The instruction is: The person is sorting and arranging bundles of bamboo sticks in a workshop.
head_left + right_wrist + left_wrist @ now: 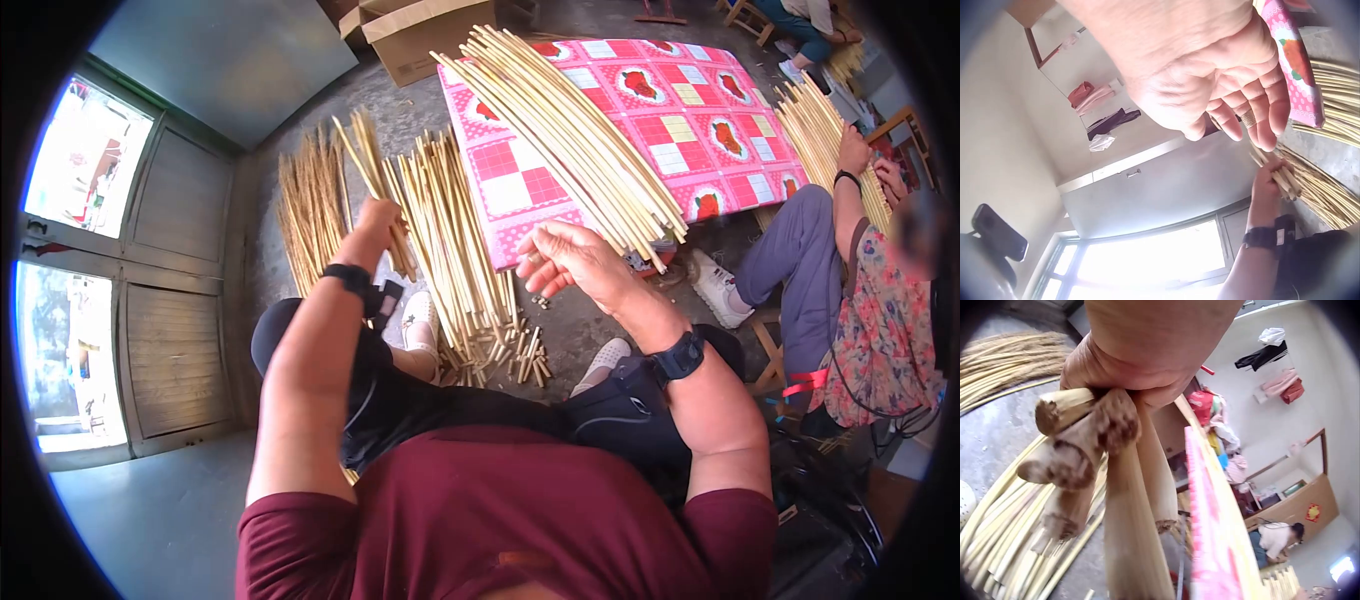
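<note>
The left hand [378,222] grips several pale stalks [362,150] at their lower ends, above the floor bundles in the head view. Their cut, rough ends [1072,456] stick out below the fist [1141,362] in the left wrist view. The right hand [575,262] is raised at the near edge of the pink table, palm up, fingers loosely bent and holding nothing; its palm [1216,87] and a ring show in the right wrist view. Beside it, a pile of peeled stalks [570,130] lies across the pink patterned cloth [520,190].
Brushy brown stalks [312,205] and a pale stalk bundle [455,230] lie on the floor, with short cut pieces [530,355] near the feet. A cardboard box [420,40] stands behind. At the right, a seated person [880,330] handles more stalks [815,130].
</note>
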`<action>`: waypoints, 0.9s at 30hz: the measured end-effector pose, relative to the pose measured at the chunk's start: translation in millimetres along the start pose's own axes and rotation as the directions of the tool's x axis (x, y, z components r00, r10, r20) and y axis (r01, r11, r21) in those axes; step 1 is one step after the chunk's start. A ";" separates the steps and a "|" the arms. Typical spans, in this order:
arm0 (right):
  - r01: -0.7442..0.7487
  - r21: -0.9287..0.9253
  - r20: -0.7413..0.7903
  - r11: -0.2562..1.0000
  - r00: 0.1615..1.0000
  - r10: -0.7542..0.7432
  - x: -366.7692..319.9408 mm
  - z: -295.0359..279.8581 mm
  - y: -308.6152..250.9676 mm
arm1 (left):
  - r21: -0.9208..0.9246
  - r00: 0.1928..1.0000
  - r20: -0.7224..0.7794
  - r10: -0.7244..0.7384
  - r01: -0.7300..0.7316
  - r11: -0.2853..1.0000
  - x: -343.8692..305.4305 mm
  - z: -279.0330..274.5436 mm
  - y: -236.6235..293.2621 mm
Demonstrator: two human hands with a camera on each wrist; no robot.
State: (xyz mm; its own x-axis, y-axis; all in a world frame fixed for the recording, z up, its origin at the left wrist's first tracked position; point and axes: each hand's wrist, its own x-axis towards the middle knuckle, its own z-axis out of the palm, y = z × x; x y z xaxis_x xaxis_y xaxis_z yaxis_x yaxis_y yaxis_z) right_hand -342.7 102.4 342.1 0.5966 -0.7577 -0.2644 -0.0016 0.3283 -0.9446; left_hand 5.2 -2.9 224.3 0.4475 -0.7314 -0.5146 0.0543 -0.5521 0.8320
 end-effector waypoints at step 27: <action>0.064 -0.175 -0.067 0.983 0.995 -0.077 -16.1 -35.8 -15.4 | 0.956 0.969 0.207 -0.133 -0.171 0.238 66.2 31.4 -234.0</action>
State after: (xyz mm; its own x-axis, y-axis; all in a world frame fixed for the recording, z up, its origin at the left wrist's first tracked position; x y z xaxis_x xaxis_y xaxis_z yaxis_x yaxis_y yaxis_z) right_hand -381.0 89.4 353.9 0.5403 -0.8166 -0.2034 -0.1033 0.1755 -0.9790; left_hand -5.9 65.3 -11.0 0.2419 -0.7182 -0.6525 -0.9171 -0.3888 0.0879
